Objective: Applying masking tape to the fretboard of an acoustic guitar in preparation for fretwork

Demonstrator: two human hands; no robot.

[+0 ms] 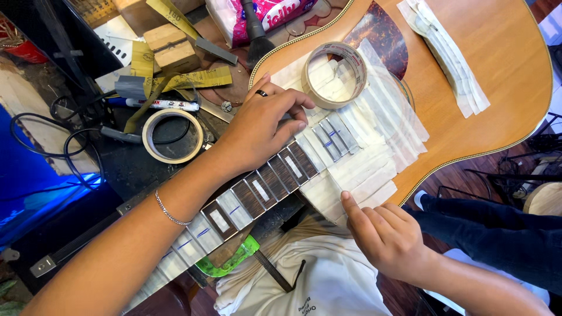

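An acoustic guitar (468, 64) lies across the bench, its body at the upper right and its dark fretboard (275, 175) running down to the left. Strips of pale masking tape (374, 146) cover the top around the soundhole and some frets. My left hand (257, 126), with a ring and a wrist bracelet, rests on the upper fretboard, fingers curled over the taped frets. My right hand (383, 234) sits at the guitar's near edge, its thumb pressing down on the tape. A roll of masking tape (335, 75) stands on the taped soundhole area.
A second tape roll (172, 136) lies on the dark bench at left with a marker (161, 104), wooden blocks (170, 44), a brush (254, 32), cables (58, 134) and a pink-and-white packet (263, 14). Folded tape strips (451, 55) lie on the guitar body. White cloth (304, 275) lies below.
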